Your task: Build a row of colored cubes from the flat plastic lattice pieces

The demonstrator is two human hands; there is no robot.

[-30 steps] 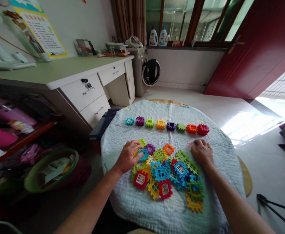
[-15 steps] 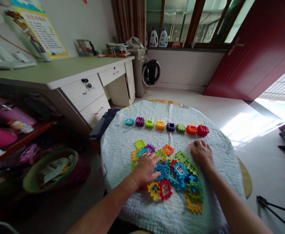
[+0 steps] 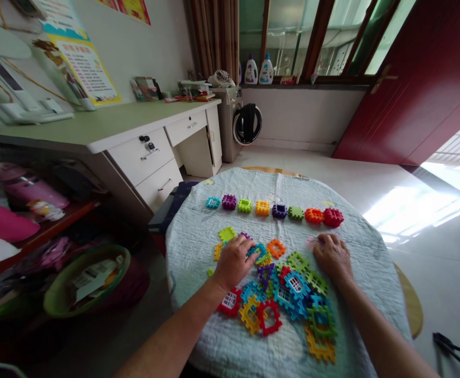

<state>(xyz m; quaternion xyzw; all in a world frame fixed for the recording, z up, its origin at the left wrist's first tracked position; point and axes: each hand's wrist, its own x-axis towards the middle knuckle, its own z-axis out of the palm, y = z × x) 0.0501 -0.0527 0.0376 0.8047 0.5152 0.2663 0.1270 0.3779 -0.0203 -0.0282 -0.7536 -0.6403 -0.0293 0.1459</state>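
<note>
My left hand [image 3: 236, 262] is over the left part of a loose heap of toothed plastic pieces, its thumb and fingers closed on a blue piece [image 3: 260, 252]. My right hand [image 3: 333, 255] rests on the cloth to the right of the heap, fingers slightly curled and apart, holding nothing. Between the hands lie an orange piece [image 3: 276, 249] and several green ones [image 3: 298, 261]. Nearer the front are a red piece [image 3: 269, 317] and a yellow piece [image 3: 250, 315]. Beyond them runs a row of small stacks, from blue [image 3: 213, 202] at left to red [image 3: 333, 217] at right.
A pale cloth covers the round table [image 3: 293, 346]. To the left stand a desk [image 3: 135, 118] with drawers and a green-rimmed basket [image 3: 52, 310]. A washing machine [image 3: 230, 126] with an open door and a red door [image 3: 403, 94] are farther back.
My left hand has moved slightly up and away from the front pieces, now with a blue piece at its fingertips. A red piece with a white grid has come into view. My right hand stays beside the heap.
</note>
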